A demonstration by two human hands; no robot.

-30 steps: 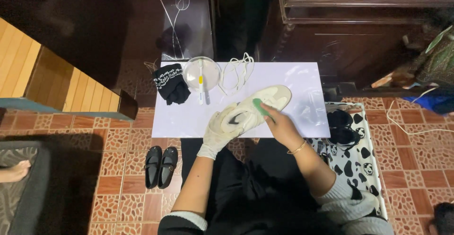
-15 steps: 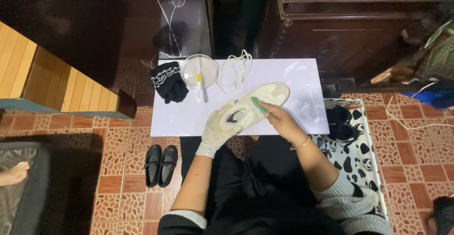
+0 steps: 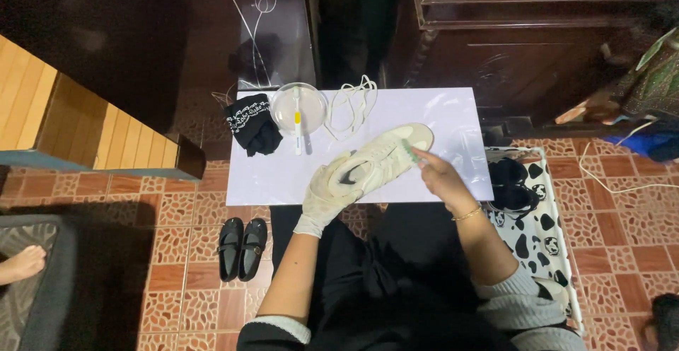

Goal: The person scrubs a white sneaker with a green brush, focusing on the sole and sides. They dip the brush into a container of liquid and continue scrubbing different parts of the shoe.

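**Sneaker held slantwise between your two hands over the white table**

Head view: your left hand (image 3: pixel 327 194), in a pale glove, is wrapped around the heel end of the white sneaker (image 3: pixel 382 159) and holds it just above the near edge of the white table (image 3: pixel 438 118). The shoe's long axis runs on a diagonal: heel low and toward you at the glove, toe up and away to your right. Its dark opening sits just beside your gloved fingers.

Your right hand (image 3: pixel 438 178), bare with a thin gold bangle (image 3: pixel 467 214) at the wrist, is closed around a small green brush (image 3: pixel 409 151). The brush touches the sneaker near the toe end, on the side that faces you. So the right hand is the one nearer the toe, and the left is at the heel; the shoe spans the gap between them, and both hands are clamped, each on its own thing.

Taking the sneaker as the mark: beyond it, toward the far edge of the table, lie the loose white laces (image 3: pixel 351 105). Beyond its heel stands a clear bowl (image 3: pixel 298 108) with a toothbrush (image 3: pixel 298 126) laid across it, and further to the left of that a black cloth (image 3: pixel 252 126).

On the tiled floor, below and to the left of the heel, sits a pair of black flat shoes (image 3: pixel 240 248).
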